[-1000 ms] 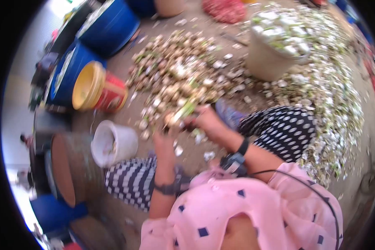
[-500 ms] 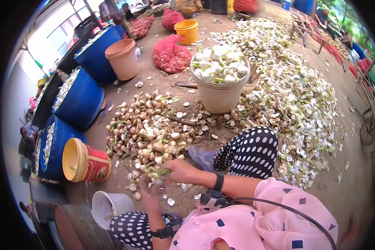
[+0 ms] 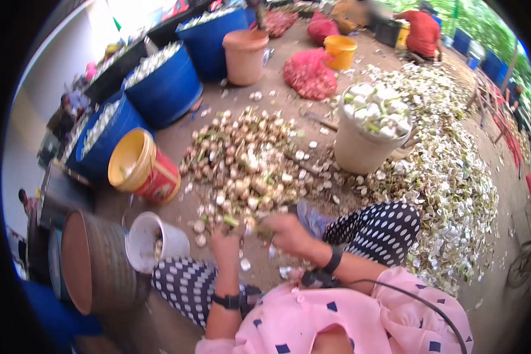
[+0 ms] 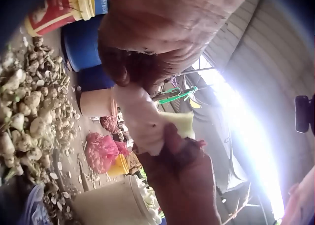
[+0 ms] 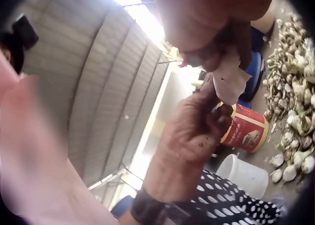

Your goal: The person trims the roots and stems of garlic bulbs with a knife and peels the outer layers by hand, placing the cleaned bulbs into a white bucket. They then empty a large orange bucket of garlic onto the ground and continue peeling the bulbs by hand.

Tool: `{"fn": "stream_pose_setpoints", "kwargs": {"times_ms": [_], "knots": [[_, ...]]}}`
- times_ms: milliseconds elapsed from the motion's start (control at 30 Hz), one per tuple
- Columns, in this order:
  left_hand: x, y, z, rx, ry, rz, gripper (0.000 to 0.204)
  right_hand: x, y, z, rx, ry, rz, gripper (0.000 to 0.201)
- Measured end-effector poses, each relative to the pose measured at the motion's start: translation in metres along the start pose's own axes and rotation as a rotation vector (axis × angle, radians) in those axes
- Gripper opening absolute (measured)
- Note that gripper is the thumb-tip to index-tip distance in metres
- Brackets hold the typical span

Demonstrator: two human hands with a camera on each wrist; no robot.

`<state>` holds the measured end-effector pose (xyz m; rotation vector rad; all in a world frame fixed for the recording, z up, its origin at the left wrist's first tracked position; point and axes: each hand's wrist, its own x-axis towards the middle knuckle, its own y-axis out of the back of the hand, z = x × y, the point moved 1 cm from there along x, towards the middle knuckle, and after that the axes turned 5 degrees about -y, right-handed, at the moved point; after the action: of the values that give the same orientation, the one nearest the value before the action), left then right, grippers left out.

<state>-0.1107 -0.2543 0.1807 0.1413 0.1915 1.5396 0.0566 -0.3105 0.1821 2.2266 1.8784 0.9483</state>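
Observation:
Near the person's knees, the left hand (image 3: 225,246) grips a garlic bulb with a short green stem (image 3: 230,220). Its fingers hide most of the bulb in the head view. To its right, the right hand (image 3: 290,233) has curled fingers and pinches white garlic skin (image 5: 230,85). Both wrist views show this pale, ragged-edged skin stretched between the two hands. A pale green stem stub (image 4: 179,122) shows close to the right thumb in the left wrist view. Just beyond the hands lies a heap of unpeeled garlic (image 3: 245,156).
A cream bucket (image 3: 360,147) full of white bulbs stands ahead right, by a wide spread of peelings (image 3: 448,194). At left are a white pail (image 3: 180,239), a red-yellow bucket (image 3: 159,177), a rusty drum (image 3: 109,265) and blue tubs (image 3: 165,82). A person in red (image 3: 423,35) crouches far back.
The hands were close together around the stemmed garlic half a second ago; now they are farther apart, the right hand farther right. The head view has swung about between frames.

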Motion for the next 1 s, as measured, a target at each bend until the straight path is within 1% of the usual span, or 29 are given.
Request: {"fn": "stream_pose_setpoints", "kwargs": {"times_ms": [33,67,100,133,167,200,267,300,333,367,400,433,467,500,533,567,600,633,667,733,767,800,867,900,933,1000], "knots": [[0.004,0.007,-0.011,0.156,-0.155,0.021,0.036,0.002,0.001,0.003,0.261,-0.157,-0.077,0.013],[0.015,0.014,-0.033,0.185,-0.175,0.072,0.032,0.003,0.007,0.005,0.52,-0.336,-0.155,0.011],[-0.002,0.011,0.006,-0.263,0.006,-0.025,0.028,0.004,0.011,0.006,0.685,-0.475,-0.179,0.009],[-0.003,0.016,0.009,-0.425,0.069,-0.109,0.023,0.003,0.012,0.005,0.842,-0.616,-0.191,0.008],[-0.005,0.019,0.011,-0.51,-0.016,-0.183,0.018,0.003,0.012,0.002,1.081,-0.655,-0.192,0.011],[-0.006,0.017,0.009,-0.7,-0.036,-0.208,0.015,0.005,0.012,0.0,1.314,-0.674,-0.184,0.013],[-0.011,0.018,0.01,-0.913,-0.004,-0.292,0.017,0.001,0.012,0.0,1.417,-0.652,-0.183,0.033],[-0.01,0.02,0.003,-1.002,-0.036,-0.326,0.023,-0.001,0.014,-0.009,1.453,-0.623,-0.177,0.035],[-0.012,0.021,0.002,-1.004,-0.041,-0.314,0.023,-0.003,0.021,-0.022,1.488,-0.596,-0.166,0.037],[-0.013,0.022,0.002,-1.125,-0.065,-0.299,0.023,-0.002,0.028,-0.031,1.546,-0.693,-0.138,0.047],[-0.013,0.024,0.002,-1.246,-0.092,-0.282,0.024,-0.003,0.032,-0.027,1.586,-0.542,-0.054,0.054],[-0.012,0.036,-0.006,-1.335,-0.073,-0.334,0.024,-0.002,0.046,-0.015,1.669,-0.458,-0.144,0.055],[-0.009,0.05,-0.012,-1.459,-0.013,-0.491,0.025,-0.001,0.058,-0.005,1.753,-0.368,-0.232,0.056],[-0.008,0.056,-0.016,-1.334,-0.094,-0.362,0.028,-0.002,0.06,-0.014,1.816,-0.31,-0.417,0.049],[-0.009,0.059,-0.02,-1.204,-0.169,-0.24,0.03,0.003,0.062,-0.026,1.292,-0.376,-0.389,0.049],[-0.009,0.059,-0.023,-1.201,-0.173,-0.245,0.03,0.007,0.051,-0.026,0.478,-0.26,-0.682,0.052],[-0.012,0.054,-0.004,-1.101,-0.297,-0.244,0.027,0.011,0.041,-0.026,-0.365,-0.121,-0.872,0.056],[-0.016,0.051,0.009,-1.0,-0.415,-0.242,0.023,0.011,0.037,-0.031,-0.369,-0.123,-0.864,0.056],[-0.016,0.05,0.013,-1.004,-0.417,-0.251,0.023,0.012,0.034,-0.036,-0.117,-0.157,-0.723,0.056],[-0.018,0.046,0.018,-0.932,-0.416,-0.326,0.019,0.013,0.032,-0.048,0.381,-0.214,-0.426,0.057],[-0.022,0.045,0.021,-0.879,-0.355,-0.277,0.017,0.016,0.038,-0.057,0.468,-0.261,-0.45,0.061],[-0.024,0.042,0.026,-0.877,-0.353,-0.301,0.017,0.017,0.042,-0.067,0.467,-0.263,-0.427,0.061],[-0.022,0.029,0.035,-0.813,-0.366,-0.333,0.022,0.023,0.05,-0.08,0.401,-0.288,-0.458,0.061],[-0.019,0.022,0.033,-0.768,-0.309,-0.305,0.021,0.024,0.046,-0.073,0.324,-0.148,-0.418,0.062],[-0.02,0.01,0.045,-0.683,-0.39,-0.366,0.024,0.025,0.047,-0.062,0.23,-0.018,-0.369,0.062],[-0.013,-0.013,0.073,-0.692,-0.386,-0.429,0.031,0.034,0.076,-0.065,0.2,0.0,-0.294,0.061]]}}
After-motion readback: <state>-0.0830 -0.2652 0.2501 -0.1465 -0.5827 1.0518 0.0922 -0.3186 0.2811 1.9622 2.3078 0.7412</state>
